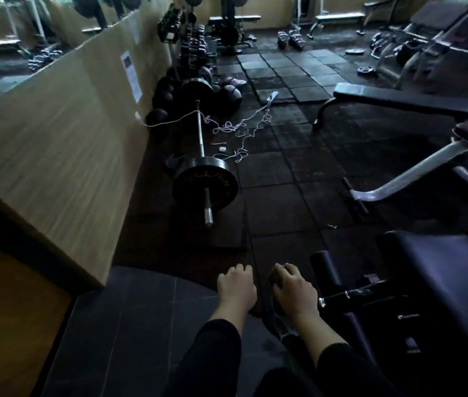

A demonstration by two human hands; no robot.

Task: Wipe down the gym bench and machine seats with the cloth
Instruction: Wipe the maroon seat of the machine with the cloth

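We hold the dark cloth in our right hand, fingers clamped around it, just left of the padded machine seat. Our left hand hangs beside it, fingers loosely curled, holding nothing.

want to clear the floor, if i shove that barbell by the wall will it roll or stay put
The barbell would probably roll, since it rests on round plates. It looks heavy, with plates at both ends, so it should start slowly. The white string lies draped across the bar and could snag or drag along.
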